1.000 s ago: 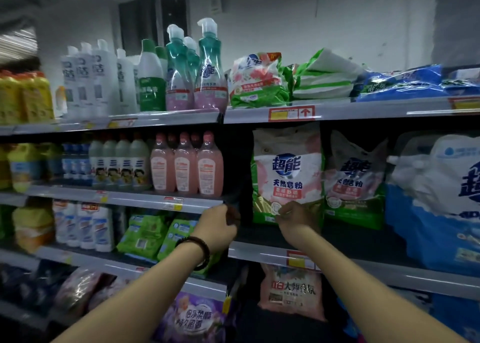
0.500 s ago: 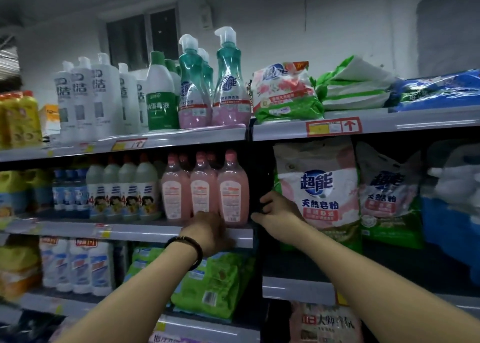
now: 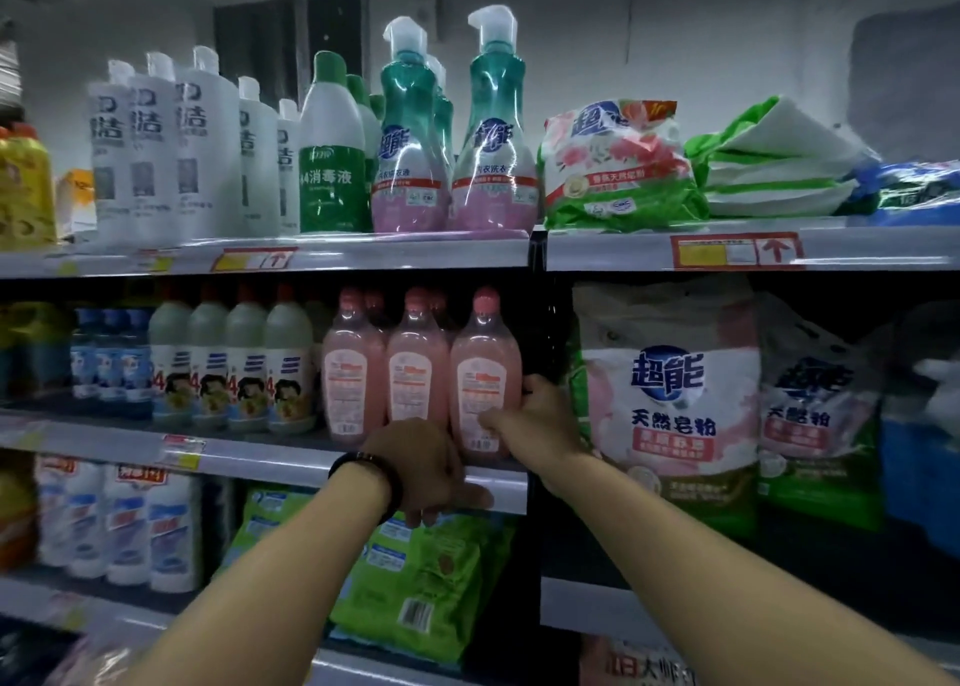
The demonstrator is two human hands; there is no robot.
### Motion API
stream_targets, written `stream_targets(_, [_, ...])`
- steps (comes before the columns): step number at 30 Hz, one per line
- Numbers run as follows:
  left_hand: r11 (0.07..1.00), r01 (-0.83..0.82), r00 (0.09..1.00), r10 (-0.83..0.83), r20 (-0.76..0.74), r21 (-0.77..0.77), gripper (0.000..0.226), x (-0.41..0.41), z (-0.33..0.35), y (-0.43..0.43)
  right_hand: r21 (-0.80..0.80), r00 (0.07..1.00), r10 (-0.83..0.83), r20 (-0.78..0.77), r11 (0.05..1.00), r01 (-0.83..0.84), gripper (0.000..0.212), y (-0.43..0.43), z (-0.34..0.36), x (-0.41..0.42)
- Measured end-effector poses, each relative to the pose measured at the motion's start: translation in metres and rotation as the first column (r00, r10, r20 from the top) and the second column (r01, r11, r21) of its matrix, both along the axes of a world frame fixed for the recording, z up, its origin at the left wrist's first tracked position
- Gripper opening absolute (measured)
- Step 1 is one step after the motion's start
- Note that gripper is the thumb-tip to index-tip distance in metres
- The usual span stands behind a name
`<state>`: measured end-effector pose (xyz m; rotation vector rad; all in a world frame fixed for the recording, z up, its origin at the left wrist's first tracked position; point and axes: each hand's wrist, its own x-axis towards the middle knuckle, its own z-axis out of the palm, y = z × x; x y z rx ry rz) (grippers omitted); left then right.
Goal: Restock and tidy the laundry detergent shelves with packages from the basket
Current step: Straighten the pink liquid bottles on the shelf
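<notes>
R hand (image 3: 540, 425) grips pink bottle (image 3: 485, 373) – white label | L hand (image 3: 426, 469) unclear

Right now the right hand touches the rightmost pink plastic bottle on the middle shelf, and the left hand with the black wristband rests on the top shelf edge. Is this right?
Not fully. The head view shows the right hand on the rightmost pink plastic bottle, but the left hand with the black wristband is at the middle shelf edge, below the pink bottles, not at the top shelf.
</notes>
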<state>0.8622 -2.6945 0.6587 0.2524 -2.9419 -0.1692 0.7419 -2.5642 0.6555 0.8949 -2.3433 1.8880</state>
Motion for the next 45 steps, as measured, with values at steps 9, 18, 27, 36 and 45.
stream_targets(9, [0.971, -0.052, 0.991, 0.021, 0.132, 0.235, 0.056, -0.010, 0.004, 0.002, 0.012, 0.954, -0.244, -0.173, 0.968, 0.250, 0.077, -0.016, -0.006, 0.014])
stream_targets(18, [0.971, -0.084, 0.983, 0.044, 0.178, 0.225, 0.059, -0.010, 0.007, 0.003, -0.231, 1.000, -0.024, 0.006, 0.973, 0.025, 0.055, -0.020, -0.017, 0.004])
stream_targets(27, [0.998, 0.059, 0.998, -0.060, 0.032, 0.030, 0.059, 0.003, -0.004, -0.006, -0.108, 0.826, -0.534, -0.180, 0.845, 0.523, 0.085, -0.034, -0.023, 0.020])
stream_targets(36, [0.845, -0.458, 0.555, 0.027, -0.831, -0.278, 0.035, 0.003, 0.030, -0.019, -0.113, 0.740, -0.578, -0.344, 0.808, 0.579, 0.054, -0.040, -0.031, 0.023])
stream_targets(45, [0.838, -0.517, 0.682, 0.282, -0.674, -0.173, 0.047, -0.026, 0.031, -0.016, -0.116, 0.719, -0.589, -0.370, 0.797, 0.593, 0.054, -0.040, -0.031, 0.026])
